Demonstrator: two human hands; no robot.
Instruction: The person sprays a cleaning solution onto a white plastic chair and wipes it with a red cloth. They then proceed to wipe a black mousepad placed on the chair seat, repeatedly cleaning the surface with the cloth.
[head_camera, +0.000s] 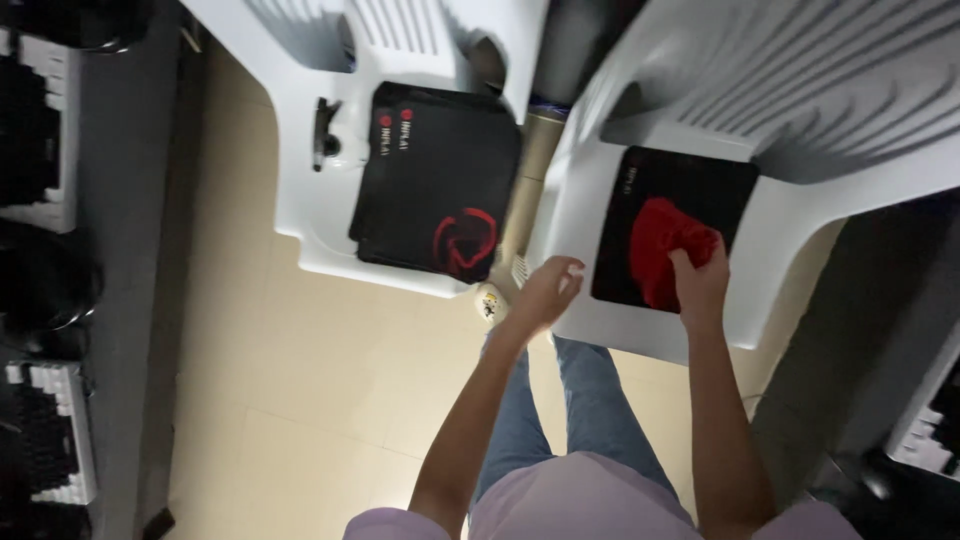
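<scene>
White moulded plastic chairs (640, 330) fill the upper frame, the right one bearing a flat black mouse mat (640, 215) which the right hand (700, 285) wipes with a clutched red cloth (665, 245), while the left hand (548, 292), loosely curled and empty, hovers at the seat edge.

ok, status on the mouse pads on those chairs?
Done-looking: black mouse pads sit stacked on the left white chair. In hand: right hand presses a red cloth on a single black pad on the right chair. Left hand hovers, empty.
</scene>
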